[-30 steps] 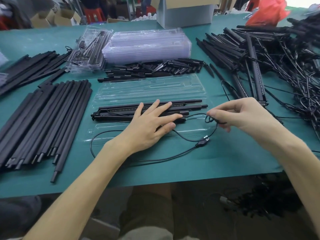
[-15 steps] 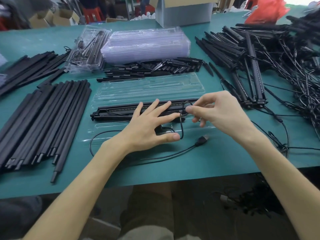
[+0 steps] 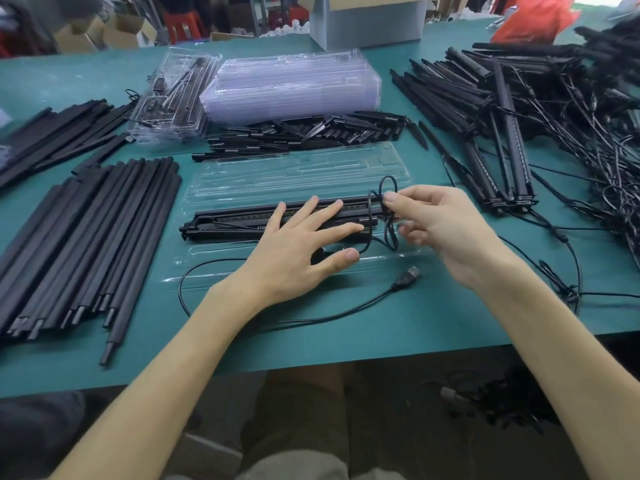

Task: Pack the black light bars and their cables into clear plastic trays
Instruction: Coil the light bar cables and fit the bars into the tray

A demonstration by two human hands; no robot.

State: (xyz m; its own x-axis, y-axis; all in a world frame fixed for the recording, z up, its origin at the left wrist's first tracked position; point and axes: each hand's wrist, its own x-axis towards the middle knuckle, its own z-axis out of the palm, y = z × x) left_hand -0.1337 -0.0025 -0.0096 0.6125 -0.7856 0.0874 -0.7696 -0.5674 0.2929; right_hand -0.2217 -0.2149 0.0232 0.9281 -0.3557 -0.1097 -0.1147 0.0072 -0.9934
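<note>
**A:** Over the last second the right hand [image 3: 446, 230] has travelled left, from out beyond the bar's end to just over it, drawing slack in with it. The left hand [image 3: 304, 244] has stayed put.

**B:** Set the scene, biggest first.

**A:** On the teal table mat [image 3: 450, 323] lies an open clear plastic clamshell tray [image 3: 277, 178]. The long black light bar [image 3: 235, 220] sits lengthwise across its middle. The left hand's flat, spread fingers press it down without curling round it.

**B:** How do they handle?

**A:** The tray looks thin and springy, likely to skid or buckle, so I would pin it through the bar, as now. The bar looks rigid and light. Take it mid-length or at both ends.

**B:** And the lead?

**A:** The thin black cable [image 3: 180, 289] is limp and will probably spring out of any coil. The right hand's thumb and fingers pinch a few small loops of it at the bar's right end. The rest runs in a wide curve over the near part of the mat. I would hold the bundle where the loops cross, not by one strand.

**B:** Smallest thing?

**A:** The black USB plug [image 3: 407, 274], lying loose on the mat just beside the tray's near edge, with neither hand on it. It is the one stiff part to grip.
</note>
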